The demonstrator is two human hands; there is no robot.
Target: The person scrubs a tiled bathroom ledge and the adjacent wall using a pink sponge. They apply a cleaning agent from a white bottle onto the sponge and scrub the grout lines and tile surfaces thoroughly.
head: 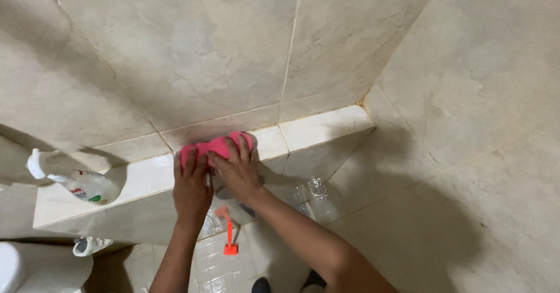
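Pink cleaning cloth (216,147): lies bunched on the tiled ledge (315,127), at its back edge where it meets the wall, well apart from the right-hand corner. Head view: left hand (191,187) and right hand (236,173) both press flat on it, fingers extended and close together, nothing pinched. Judged soft, light and limp (probably wet, so slippery on glazed tile); grip by bunching its middle. Long axis runs along the ledge, no distinct front. A spray bottle (81,182) stands toward the ledge's left end.
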